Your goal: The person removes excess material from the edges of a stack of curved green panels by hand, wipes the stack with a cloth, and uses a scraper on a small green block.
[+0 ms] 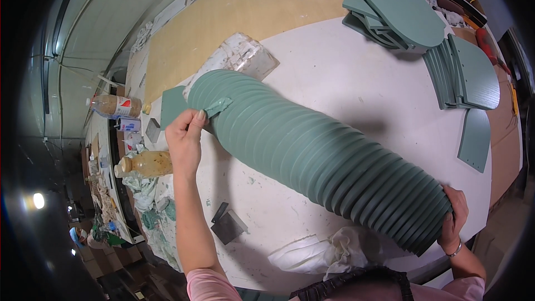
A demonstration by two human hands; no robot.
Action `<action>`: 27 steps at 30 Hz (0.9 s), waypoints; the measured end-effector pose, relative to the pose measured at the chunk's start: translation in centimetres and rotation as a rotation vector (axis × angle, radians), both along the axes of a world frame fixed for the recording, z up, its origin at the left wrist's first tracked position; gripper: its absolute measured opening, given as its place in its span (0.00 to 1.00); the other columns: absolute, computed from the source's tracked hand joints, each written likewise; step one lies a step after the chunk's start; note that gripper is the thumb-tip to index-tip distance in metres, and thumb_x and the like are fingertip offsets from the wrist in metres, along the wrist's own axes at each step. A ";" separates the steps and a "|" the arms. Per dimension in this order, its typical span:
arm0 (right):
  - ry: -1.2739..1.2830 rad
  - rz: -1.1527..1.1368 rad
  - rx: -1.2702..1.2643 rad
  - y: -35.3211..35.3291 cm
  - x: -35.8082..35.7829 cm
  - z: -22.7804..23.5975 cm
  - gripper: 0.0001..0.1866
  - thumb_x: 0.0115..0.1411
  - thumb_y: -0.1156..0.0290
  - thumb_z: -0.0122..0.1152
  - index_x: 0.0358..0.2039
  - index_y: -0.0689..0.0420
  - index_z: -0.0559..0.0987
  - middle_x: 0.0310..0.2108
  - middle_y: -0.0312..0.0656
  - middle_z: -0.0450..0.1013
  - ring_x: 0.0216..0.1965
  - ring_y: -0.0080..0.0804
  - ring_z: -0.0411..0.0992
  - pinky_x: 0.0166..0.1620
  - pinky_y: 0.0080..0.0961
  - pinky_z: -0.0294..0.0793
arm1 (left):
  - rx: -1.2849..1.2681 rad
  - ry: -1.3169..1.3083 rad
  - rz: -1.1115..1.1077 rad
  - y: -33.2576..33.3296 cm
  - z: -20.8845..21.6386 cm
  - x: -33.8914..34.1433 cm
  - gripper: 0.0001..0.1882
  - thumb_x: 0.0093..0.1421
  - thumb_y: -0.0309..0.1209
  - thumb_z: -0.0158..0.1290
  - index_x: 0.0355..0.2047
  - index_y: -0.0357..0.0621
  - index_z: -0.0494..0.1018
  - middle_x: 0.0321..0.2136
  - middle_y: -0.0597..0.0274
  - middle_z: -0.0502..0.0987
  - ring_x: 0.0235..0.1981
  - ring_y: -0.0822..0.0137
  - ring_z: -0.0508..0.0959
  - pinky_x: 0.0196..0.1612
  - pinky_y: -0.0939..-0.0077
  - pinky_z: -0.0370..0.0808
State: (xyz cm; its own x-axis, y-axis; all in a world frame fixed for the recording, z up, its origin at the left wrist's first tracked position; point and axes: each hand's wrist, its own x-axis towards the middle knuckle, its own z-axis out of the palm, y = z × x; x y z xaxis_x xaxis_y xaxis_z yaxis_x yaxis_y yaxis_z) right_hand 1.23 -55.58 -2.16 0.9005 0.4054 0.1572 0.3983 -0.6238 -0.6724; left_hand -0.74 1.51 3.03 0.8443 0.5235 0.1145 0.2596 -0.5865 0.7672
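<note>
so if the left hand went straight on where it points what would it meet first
Most likely the row of green panels: the green piece pinched in the left hand seems to touch it, though depth there is hard to judge.

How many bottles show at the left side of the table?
2: a labelled brownish bottle farther from the person, and a yellowish bottle nearer, appearing just left of the left hand. Others may be hidden.

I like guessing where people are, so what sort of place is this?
Probably a workshop: many matching green panels are lined up across a smudged white table, and a crumpled cloth lies nearby.
</note>
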 end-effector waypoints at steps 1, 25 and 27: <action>0.003 0.003 0.003 0.1 0.0 -0.2 0.33 0.68 0.49 0.44 0.50 0.71 0.77 0.40 0.57 0.76 0.37 0.49 0.73 0.44 0.37 0.70 | 0.003 0.003 0.003 0.1 0.1 0.0 0.16 0.69 0.34 0.56 0.27 0.35 0.74 0.22 0.72 0.70 0.26 0.78 0.64 0.30 0.81 0.61; -0.004 -0.008 0.013 0.0 0.0 0.1 0.34 0.68 0.48 0.44 0.49 0.72 0.77 0.39 0.57 0.76 0.37 0.48 0.72 0.44 0.38 0.70 | -0.059 -0.050 -0.015 1.0 0.1 0.2 0.15 0.68 0.33 0.57 0.27 0.34 0.76 0.24 0.70 0.75 0.28 0.77 0.68 0.33 0.81 0.65; -0.002 -0.004 0.006 0.0 0.0 0.1 0.34 0.68 0.48 0.44 0.49 0.72 0.77 0.40 0.57 0.77 0.37 0.48 0.72 0.44 0.38 0.70 | -0.035 -0.033 -0.025 0.6 0.4 0.3 0.15 0.68 0.32 0.57 0.27 0.34 0.75 0.23 0.71 0.74 0.28 0.78 0.67 0.32 0.81 0.64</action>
State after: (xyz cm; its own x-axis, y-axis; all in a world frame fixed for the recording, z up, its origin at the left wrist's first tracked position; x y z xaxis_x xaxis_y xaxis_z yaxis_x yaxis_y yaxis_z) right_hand 1.21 -55.60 -2.01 0.9019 0.4005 0.1618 0.3971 -0.6216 -0.6753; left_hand -0.41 2.10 3.41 0.8531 0.5067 0.1243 0.2197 -0.5650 0.7953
